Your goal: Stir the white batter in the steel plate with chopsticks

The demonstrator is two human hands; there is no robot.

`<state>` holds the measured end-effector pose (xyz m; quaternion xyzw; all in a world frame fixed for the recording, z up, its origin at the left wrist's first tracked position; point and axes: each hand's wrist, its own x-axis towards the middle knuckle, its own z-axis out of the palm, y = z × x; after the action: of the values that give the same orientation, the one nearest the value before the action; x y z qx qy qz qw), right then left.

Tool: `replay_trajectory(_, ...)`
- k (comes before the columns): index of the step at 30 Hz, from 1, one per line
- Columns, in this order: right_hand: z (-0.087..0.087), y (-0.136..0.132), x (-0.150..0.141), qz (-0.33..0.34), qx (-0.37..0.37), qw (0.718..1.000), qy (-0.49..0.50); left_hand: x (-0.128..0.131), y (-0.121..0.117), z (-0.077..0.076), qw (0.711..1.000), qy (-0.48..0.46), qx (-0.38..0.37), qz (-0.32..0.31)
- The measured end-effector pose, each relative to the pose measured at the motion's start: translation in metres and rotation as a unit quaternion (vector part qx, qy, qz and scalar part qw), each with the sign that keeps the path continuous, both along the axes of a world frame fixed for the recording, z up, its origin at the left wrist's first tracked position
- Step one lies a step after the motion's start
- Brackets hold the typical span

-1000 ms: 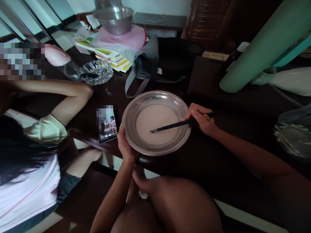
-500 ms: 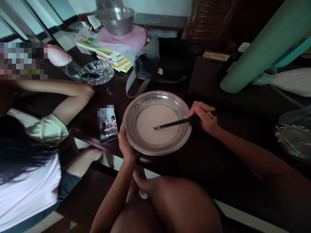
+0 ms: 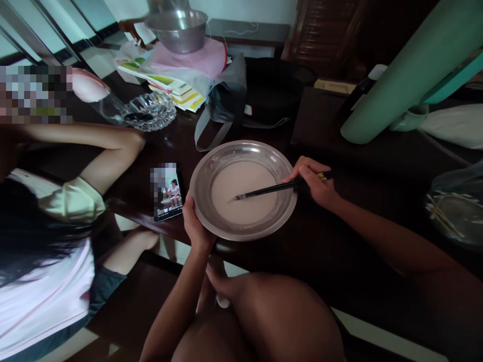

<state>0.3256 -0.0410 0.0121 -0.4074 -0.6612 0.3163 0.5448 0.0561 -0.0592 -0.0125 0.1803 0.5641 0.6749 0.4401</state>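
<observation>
A round metal plate [image 3: 206,171] with pale liquid batter [image 3: 245,193] in it sits near the front edge of a dark wooden table [image 3: 332,236]. My left hand [image 3: 194,226] grips the plate's near-left rim. Black chopsticks [image 3: 266,190] are pinched in my right hand [image 3: 315,183] at the plate's right side, and their tips rest in the batter near the middle.
A phone [image 3: 168,193] with a lit screen lies left of the plate. Another person sits at the left with an arm [image 3: 94,143] on the table. Behind are a glass ashtray [image 3: 151,111], a grey bag [image 3: 226,100], books, a metal bowl [image 3: 177,30] and a green roll [image 3: 400,75].
The chopstick tips have shifted about in the batter, right and then back left and slightly up. My left hand and the plate stay put.
</observation>
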Motion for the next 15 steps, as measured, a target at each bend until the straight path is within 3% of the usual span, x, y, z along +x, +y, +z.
replay_trajectory(2,-0.0001,0.0008,0.0,-0.018,0.003,1.0,0.023,0.0001,0.0,0.0006,1.0,-0.009,-0.016,0.013)
replay_trajectory(7,-0.0006,-0.0002,0.0001,0.026,-0.008,1.0,0.004,0.001,0.0001,0.0007,1.0,-0.027,-0.002,0.0)
replay_trajectory(12,-0.0004,0.0004,0.0005,-0.021,-0.003,0.999,0.028,0.0004,-0.0005,-0.0005,1.0,-0.008,0.003,-0.006)
replay_trajectory(15,0.0,-0.0003,-0.0003,0.017,-0.014,1.0,0.022,-0.0005,-0.0006,-0.002,1.0,0.001,0.001,0.002)
